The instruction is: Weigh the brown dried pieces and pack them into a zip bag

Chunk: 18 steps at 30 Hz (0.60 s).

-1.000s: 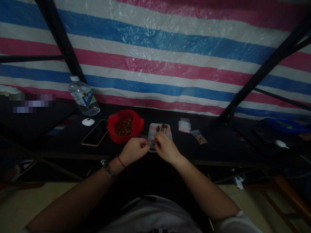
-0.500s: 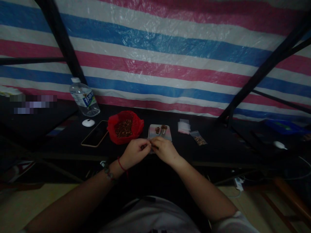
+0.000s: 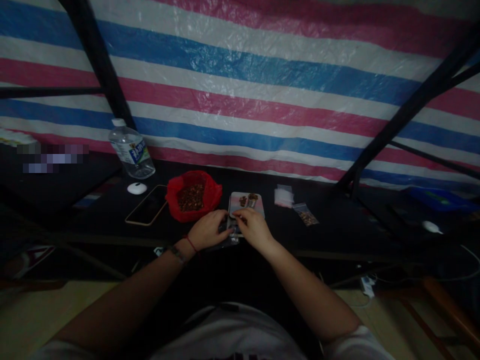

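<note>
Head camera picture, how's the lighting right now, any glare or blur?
Head view: dim overall, the black table nearly merging with the darkness below; head view, upper middle: whitish glare on the striped sheet; head view, centre: left hand and right hand look soft, fingertip detail hard to tell.

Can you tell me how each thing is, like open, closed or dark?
Plastic bottle: capped, upright.
Red plastic bag: open, holding brown pieces.
Phone: face up, screen dark.
Zip bag: brown pieces inside, seal unclear.
Metal cup: on the pale tray, contents unclear.
Left hand: fingers bent, grip unclear.
Right hand: fingers curled over the tray, grip unclear.
</note>
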Each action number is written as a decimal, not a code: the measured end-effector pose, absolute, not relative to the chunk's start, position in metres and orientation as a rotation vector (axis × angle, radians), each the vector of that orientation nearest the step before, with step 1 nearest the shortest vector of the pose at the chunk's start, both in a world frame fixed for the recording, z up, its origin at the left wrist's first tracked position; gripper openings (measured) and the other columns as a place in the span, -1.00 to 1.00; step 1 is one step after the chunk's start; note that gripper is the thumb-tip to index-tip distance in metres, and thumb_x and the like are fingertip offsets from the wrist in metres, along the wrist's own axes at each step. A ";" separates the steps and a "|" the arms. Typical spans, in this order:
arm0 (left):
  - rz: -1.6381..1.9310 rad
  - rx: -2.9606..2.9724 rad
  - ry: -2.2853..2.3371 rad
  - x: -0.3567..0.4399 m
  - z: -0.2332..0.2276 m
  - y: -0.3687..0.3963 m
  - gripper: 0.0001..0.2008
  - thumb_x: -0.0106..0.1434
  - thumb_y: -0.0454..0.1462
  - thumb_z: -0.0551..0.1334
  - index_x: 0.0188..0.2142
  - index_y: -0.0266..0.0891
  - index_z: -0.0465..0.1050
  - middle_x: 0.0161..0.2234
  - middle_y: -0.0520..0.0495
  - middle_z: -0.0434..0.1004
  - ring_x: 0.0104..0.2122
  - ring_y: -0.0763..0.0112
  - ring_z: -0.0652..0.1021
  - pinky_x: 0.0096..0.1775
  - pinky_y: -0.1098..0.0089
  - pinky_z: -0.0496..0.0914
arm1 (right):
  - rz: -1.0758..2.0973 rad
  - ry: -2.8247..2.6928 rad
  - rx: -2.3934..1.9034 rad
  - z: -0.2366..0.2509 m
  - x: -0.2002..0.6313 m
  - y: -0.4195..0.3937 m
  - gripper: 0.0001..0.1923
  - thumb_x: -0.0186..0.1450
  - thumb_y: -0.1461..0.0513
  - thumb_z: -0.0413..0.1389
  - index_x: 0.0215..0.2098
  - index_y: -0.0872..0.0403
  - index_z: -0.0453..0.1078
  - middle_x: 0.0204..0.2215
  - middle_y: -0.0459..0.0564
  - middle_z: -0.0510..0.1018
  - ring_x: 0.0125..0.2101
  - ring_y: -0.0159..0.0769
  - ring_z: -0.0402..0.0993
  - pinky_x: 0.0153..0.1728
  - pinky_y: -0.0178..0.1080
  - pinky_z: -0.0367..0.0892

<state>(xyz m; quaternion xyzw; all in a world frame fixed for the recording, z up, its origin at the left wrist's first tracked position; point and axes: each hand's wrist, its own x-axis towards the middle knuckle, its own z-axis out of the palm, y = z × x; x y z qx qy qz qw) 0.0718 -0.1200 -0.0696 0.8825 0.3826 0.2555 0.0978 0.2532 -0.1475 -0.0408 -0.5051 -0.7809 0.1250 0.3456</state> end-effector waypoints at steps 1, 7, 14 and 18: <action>0.705 2.630 1.154 0.072 -0.067 -0.122 -0.70 0.17 -0.14 0.17 -0.15 -0.26 0.31 -0.24 -0.15 0.44 -0.23 0.23 0.47 -0.18 0.27 0.36 | 0.323 -2.030 -1.328 -0.038 0.255 -0.148 -0.76 0.22 0.41 0.03 -0.23 0.13 0.50 -0.28 0.06 0.55 -0.22 -0.28 0.46 -0.14 -0.24 0.35; 0.594 2.637 1.229 0.071 -0.063 -0.123 -0.82 0.12 -0.36 0.08 -0.25 -0.23 0.32 -0.42 -0.05 0.43 -0.38 0.32 0.45 -0.31 0.34 0.32 | 0.420 -2.021 -1.380 -0.028 0.265 -0.148 -0.78 0.19 0.40 0.05 -0.28 0.09 0.51 -0.31 0.01 0.58 -0.28 -0.30 0.49 -0.16 -0.25 0.34; 0.718 2.564 1.152 0.069 -0.072 -0.115 -0.83 0.21 -0.37 0.03 -0.25 -0.24 0.34 -0.33 -0.10 0.46 -0.31 0.31 0.46 -0.25 0.31 0.34 | 0.617 -1.947 -1.378 -0.025 0.274 -0.146 -0.79 0.20 0.35 0.04 -0.28 0.08 0.50 -0.40 -0.04 0.58 -0.37 -0.32 0.50 -0.26 -0.27 0.36; 0.897 2.483 1.111 0.068 -0.070 -0.116 -0.80 0.28 -0.35 -0.02 -0.18 -0.27 0.33 -0.26 -0.14 0.44 -0.23 0.31 0.46 -0.16 0.29 0.35 | 0.658 -1.947 -1.371 -0.025 0.277 -0.145 -0.78 0.20 0.35 0.03 -0.28 0.09 0.50 -0.38 -0.02 0.58 -0.38 -0.32 0.49 -0.26 -0.25 0.36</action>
